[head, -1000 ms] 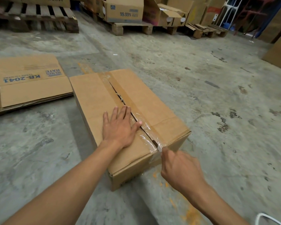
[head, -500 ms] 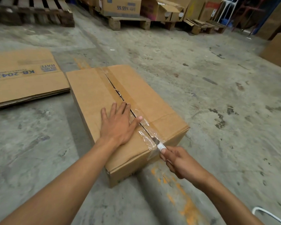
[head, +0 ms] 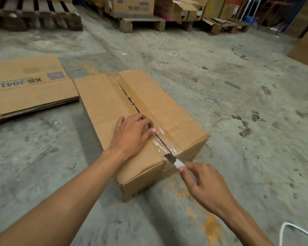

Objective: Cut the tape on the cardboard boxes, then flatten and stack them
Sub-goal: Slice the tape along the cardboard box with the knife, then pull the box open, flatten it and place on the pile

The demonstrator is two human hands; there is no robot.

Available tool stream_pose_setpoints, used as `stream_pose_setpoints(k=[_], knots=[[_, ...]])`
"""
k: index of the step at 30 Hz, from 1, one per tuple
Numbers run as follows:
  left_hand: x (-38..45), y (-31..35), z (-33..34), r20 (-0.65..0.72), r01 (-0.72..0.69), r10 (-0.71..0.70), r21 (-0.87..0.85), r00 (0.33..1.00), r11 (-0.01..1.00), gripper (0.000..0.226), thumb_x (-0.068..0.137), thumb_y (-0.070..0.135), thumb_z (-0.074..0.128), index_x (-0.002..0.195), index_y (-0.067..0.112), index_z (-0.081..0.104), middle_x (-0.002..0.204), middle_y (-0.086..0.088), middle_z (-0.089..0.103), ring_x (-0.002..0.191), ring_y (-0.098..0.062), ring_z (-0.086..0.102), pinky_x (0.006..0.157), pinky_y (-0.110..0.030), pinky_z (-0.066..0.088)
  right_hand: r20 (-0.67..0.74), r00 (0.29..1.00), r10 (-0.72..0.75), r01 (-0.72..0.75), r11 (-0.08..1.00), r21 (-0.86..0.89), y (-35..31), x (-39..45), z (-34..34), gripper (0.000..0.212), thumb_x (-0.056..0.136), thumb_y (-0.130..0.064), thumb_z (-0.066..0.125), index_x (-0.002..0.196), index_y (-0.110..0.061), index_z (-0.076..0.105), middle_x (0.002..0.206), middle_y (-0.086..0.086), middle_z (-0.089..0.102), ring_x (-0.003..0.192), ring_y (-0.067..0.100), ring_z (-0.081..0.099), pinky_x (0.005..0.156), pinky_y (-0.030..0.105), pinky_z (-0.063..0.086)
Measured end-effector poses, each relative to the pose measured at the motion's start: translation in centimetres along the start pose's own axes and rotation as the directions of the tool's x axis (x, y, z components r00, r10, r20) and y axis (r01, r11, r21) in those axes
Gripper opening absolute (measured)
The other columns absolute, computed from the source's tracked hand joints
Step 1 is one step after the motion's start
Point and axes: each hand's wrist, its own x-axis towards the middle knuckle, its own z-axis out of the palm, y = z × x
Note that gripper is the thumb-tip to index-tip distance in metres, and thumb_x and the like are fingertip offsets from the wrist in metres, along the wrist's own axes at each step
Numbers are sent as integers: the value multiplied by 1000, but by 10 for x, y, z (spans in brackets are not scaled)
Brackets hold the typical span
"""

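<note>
A: Where's the knife (head: 173, 160) got to? A second ago it was buried in the seam.

B: It has come out at the near edge of the cardboard box (head: 140, 125). The blade's tip sits right at the corner where the tape (head: 164, 147) wraps over the end, and the right hand (head: 205, 185) pinches the white-wrapped handle between thumb and fingertips, just off the box's near face.

A: And the other hand?

B: The left hand (head: 132, 133) was lying flat beside the seam. Now its fingers have curled at the slit, on the box's top left flap, as if feeling for the flap edge. I can't tell whether the fingertips are under the cardboard.

A: So the top seam is done?

B: I'd judge so. The slit shows dark along nearly the whole top, from the far end to the near edge, with the clear tape crinkled beside it. The box stands on the floor (head: 238, 112), upright and unflattened.

A: What's left?

B: Probably opening the flaps, collapsing it, and laying it on the flattened boxes (head: 30, 89) to the box's left.
</note>
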Motion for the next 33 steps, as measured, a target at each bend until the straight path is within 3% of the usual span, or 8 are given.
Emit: stream_pose_setpoints(k=[4,9,12,18,21,23,26,33], knots=[[-1,-7,0,3,3,-3,-96,1000,995,13,94,38,54,98,33,65,108,16,56,108,-10,54,105,-47,29,187,975,-121,107,990,87,5,-9,24,41,94,-55,28,75,-24,48,58,-8,48,57,10,47,57,34,38],[-5,-3,-5,-21,15,-18,-108,1000,994,13,92,34,57,97,32,69,103,15,59,101,-9,56,107,-49,30,154,980,-129,114,988,100,10,-1,29,41,89,-53,34,75,-17,49,60,3,51,58,15,49,56,35,38],[-6,-3,-5,-6,-17,16,-61,1000,998,12,92,39,55,97,34,65,106,15,57,104,-10,54,105,-49,32,372,912,-172,202,978,-43,20,0,37,33,89,-50,39,84,-21,55,66,-1,56,62,12,51,59,32,39],[-11,1,-7,-17,-101,101,-41,995,994,33,97,53,42,101,31,67,106,13,58,105,-12,54,99,-44,39,594,779,-202,298,952,-68,29,-9,86,30,95,-45,47,115,-26,59,110,2,55,111,23,51,81,40,47],[-15,4,-11,-1,-227,228,-102,974,969,39,100,49,39,101,26,70,101,12,61,97,-11,54,87,-38,44,413,869,-272,278,960,47,27,-6,84,28,94,-39,50,116,-26,61,109,-5,58,104,15,54,86,40,48],[-17,4,-13,-1,-254,255,-113,967,961,39,102,46,38,102,25,70,102,12,61,97,-11,54,84,-37,45,-16,937,-349,348,930,114,24,-2,68,11,93,-29,55,100,-23,62,91,-10,57,84,13,54,74,39,47],[-17,3,-13,14,-249,252,-103,968,963,40,102,48,36,104,26,68,105,12,61,99,-11,53,85,-38,44,-488,803,-341,363,930,-52,30,15,40,33,84,-42,70,105,-19,58,96,2,57,90,21,51,81,40,41],[-22,1,-17,40,-256,261,-105,964,961,38,100,53,35,105,30,64,110,14,57,106,-6,49,91,-35,41,-130,979,-160,157,987,-35,59,83,-11,90,51,-93,55,128,-46,51,150,-5,37,141,21,27,113,49,22]])
